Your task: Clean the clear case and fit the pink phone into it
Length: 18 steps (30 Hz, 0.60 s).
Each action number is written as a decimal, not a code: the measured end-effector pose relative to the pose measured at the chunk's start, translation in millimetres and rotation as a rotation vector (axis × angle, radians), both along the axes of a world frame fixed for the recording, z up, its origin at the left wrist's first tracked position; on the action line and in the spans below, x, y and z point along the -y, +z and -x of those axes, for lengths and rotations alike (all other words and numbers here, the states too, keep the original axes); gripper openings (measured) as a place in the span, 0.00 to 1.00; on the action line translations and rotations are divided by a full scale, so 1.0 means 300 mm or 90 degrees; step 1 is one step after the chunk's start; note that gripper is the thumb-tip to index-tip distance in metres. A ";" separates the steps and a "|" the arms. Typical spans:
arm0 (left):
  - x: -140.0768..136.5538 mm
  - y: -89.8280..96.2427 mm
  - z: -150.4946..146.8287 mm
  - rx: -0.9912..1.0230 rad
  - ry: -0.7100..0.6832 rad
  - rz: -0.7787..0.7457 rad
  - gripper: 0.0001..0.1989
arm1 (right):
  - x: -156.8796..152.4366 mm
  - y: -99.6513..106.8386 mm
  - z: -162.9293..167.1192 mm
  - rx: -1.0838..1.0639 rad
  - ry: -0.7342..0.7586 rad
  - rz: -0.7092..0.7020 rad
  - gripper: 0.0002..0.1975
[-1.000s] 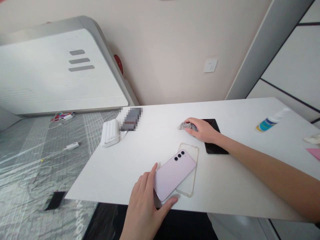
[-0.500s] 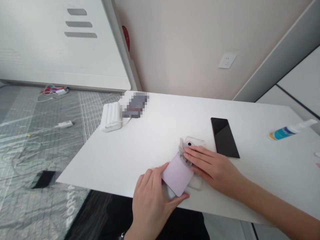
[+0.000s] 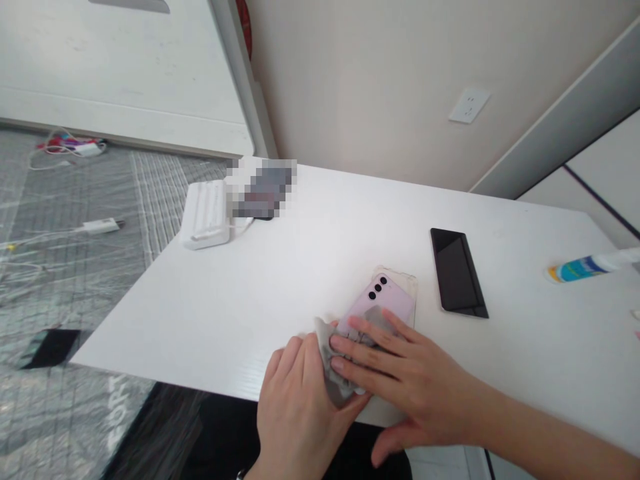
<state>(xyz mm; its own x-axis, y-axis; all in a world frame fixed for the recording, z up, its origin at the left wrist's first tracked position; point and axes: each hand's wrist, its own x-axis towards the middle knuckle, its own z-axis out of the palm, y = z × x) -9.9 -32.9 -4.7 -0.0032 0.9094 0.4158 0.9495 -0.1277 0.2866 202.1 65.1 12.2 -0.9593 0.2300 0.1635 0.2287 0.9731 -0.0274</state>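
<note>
A lilac smartphone (image 3: 397,300) lies back side up near the table's front edge, its three black camera lenses at the far end. My left hand (image 3: 297,407) grips its near end, thumb on one side and fingers on the other. Under my right hand (image 3: 425,380) a thin grey cloth (image 3: 327,350) is pressed onto the lower part of the phone's back, with the fingers stretched over it. The cloth and fingers cover that near end. Beneath the phone shows a pale, clear-looking phone case (image 3: 413,283).
On the white table (image 3: 325,253), a dark-screened phone (image 3: 457,270) lies to the right, and a spray bottle (image 3: 580,269) lies farther right. At the left are a white power bank (image 3: 206,213) and a blurred-out phone (image 3: 265,190). Cables and a charger (image 3: 103,227) lie on the floor.
My right hand has slid the cloth from the camera end down to the near end, uncovering the lenses. My left hand still holds the phone. The view has shifted slightly.
</note>
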 end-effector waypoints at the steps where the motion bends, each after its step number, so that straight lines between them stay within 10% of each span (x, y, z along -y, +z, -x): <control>1: 0.000 0.000 0.000 0.007 0.001 0.007 0.30 | -0.008 -0.001 -0.003 0.000 -0.033 -0.013 0.50; 5: 0.000 0.005 -0.002 0.043 0.000 0.031 0.35 | -0.035 0.000 -0.019 -0.018 -0.220 -0.059 0.57; 10: 0.001 0.006 -0.006 0.016 -0.002 0.013 0.27 | 0.012 0.014 0.007 0.005 0.059 0.009 0.55; 15: 0.002 0.000 -0.002 0.015 0.008 0.043 0.36 | -0.016 0.009 -0.027 -0.007 -0.178 0.002 0.59; 18: -0.001 -0.002 -0.003 0.003 0.007 0.035 0.33 | 0.003 0.011 -0.026 -0.002 -0.105 0.017 0.60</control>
<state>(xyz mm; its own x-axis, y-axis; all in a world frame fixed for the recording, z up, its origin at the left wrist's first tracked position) -9.1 -32.5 -5.2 -0.0150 0.9309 0.3650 0.9493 -0.1014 0.2976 210.0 64.3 15.5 -0.9080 0.3880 0.1583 0.3844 0.9216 -0.0536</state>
